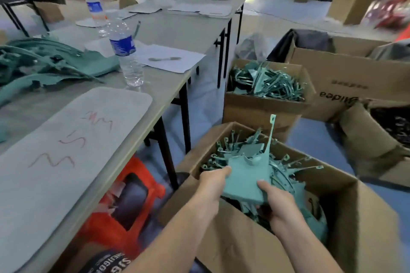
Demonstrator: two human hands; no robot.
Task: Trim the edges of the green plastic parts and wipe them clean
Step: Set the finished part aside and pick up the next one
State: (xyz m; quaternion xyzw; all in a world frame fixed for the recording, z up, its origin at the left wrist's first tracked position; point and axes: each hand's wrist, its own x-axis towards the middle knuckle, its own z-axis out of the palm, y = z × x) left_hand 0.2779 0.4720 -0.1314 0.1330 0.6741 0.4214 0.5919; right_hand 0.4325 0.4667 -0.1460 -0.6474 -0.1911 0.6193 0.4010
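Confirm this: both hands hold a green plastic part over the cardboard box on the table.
No. In the head view the left hand and right hand hold the green plastic part over the cardboard box, which stands on the floor beside the table.

Both bare forearms reached forward, side by side. The left grip [213, 186] and the right grip [277, 203] each pinched one green part [241, 182], thumbs on top.

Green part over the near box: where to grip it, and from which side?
Grip the green part by its flat panel, pinching opposite edges from the left and right, as the left hand and right hand do now. The panel is broad and faces up; the thin strip sticking up looks flimsy.
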